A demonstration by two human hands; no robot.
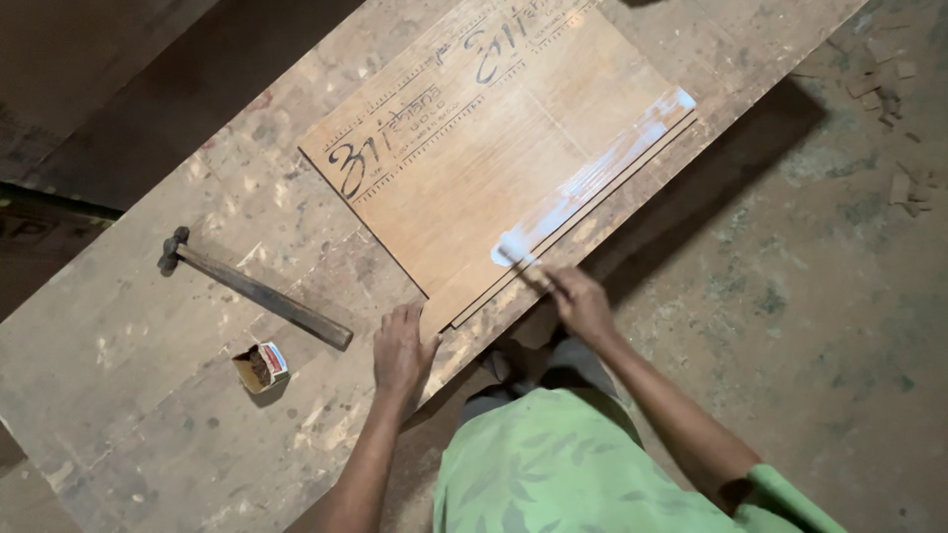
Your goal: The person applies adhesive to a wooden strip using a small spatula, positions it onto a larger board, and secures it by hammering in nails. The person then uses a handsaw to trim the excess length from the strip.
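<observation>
**Glue spread along board edge**

Hammer (259, 289) and small open box (262, 366) near worktop's (118, 336) left end. Left hand (401, 350) flat, fingers spread, pinning plywood board's (474, 158) near corner at worktop front edge. Right hand (581, 304) pinched shut on thin spreader (525, 268), smearing white glue (592, 178) along board's right edge. Board likely stiff, light, slippery where wet; best held by dry corner.

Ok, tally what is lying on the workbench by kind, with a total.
Plywood sheets: 2, stacked, white paste along the edge
Hammer: 1
Small open box: 1
Total: 4
The left hand presses the sheet; the right hand holds a spreader stick.
</observation>
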